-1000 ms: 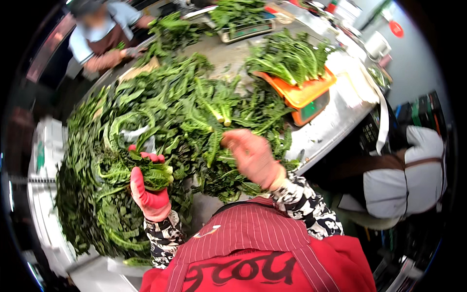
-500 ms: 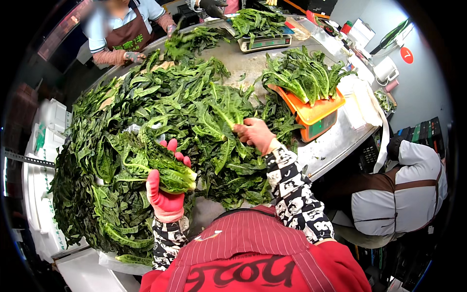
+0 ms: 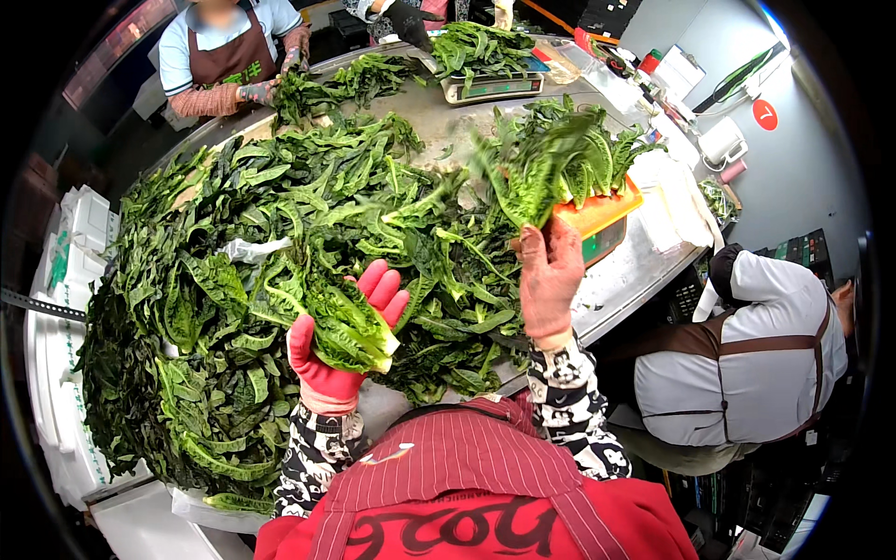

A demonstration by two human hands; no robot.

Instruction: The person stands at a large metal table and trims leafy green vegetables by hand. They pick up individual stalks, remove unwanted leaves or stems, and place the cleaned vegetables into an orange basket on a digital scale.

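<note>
Leafy bundle (image 3: 353, 325) lying across upturned palm of left hand (image 3: 333, 381), pink-gloved, thumb and fingers curled round its sides, pale stem ends toward lower right. Right hand (image 3: 551, 285) raised, fingers clamped on base of leafy stalk (image 3: 519, 187), leaves blurred, just by orange tray (image 3: 611, 211) bearing more greens. Large heap of greens (image 3: 210, 327) spread over metal table (image 3: 623, 287). Across table, co-worker (image 3: 231, 58) with gloved hands at leaves; far scale (image 3: 495, 89) piled with greens.
</note>
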